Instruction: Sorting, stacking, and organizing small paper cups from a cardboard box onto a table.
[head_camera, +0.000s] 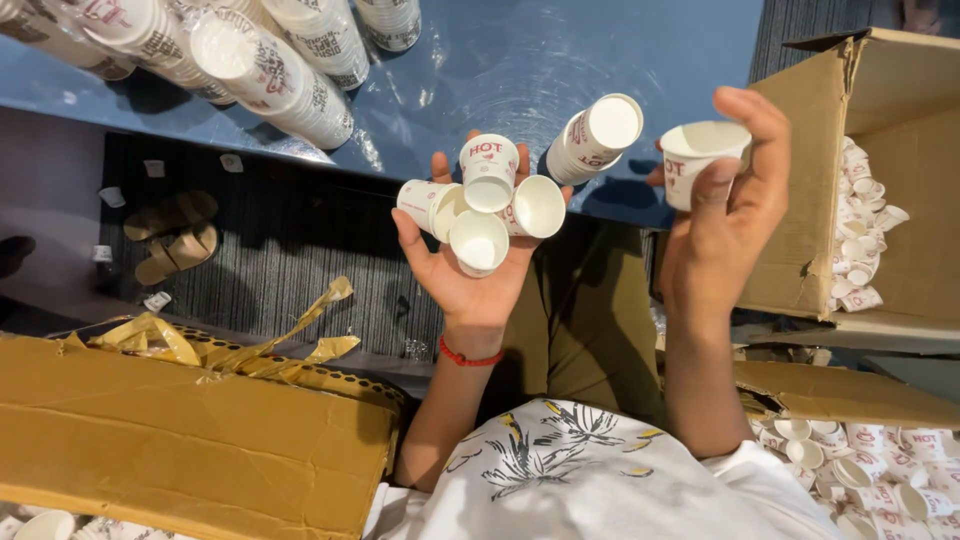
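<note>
Head view, looking down. Left hand (470, 265) turned palm up, fingers spread and cupped under four small white paper cups with red print (487, 205), all four resting on palm and fingertips, mouths mostly facing the camera. Right hand (735, 215) raised just to the right, thumb and fingers closed around a single small white paper cup (700, 160), mouth tilted upward. Between both hands, on the glossy blue tabletop (520, 60), a short stack of the same white cups (595, 138) lying on its side. Further back left, long plastic-wrapped sleeves of cups (260, 70) on the same surface. Open brown cardboard box (900, 110) at right, loose cups heaped inside. More loose cups (870, 470) at lower right. Flattened brown cardboard box with torn yellow tape (190, 440) at lower left. Red thread bracelet (470, 356) on left wrist.
</note>
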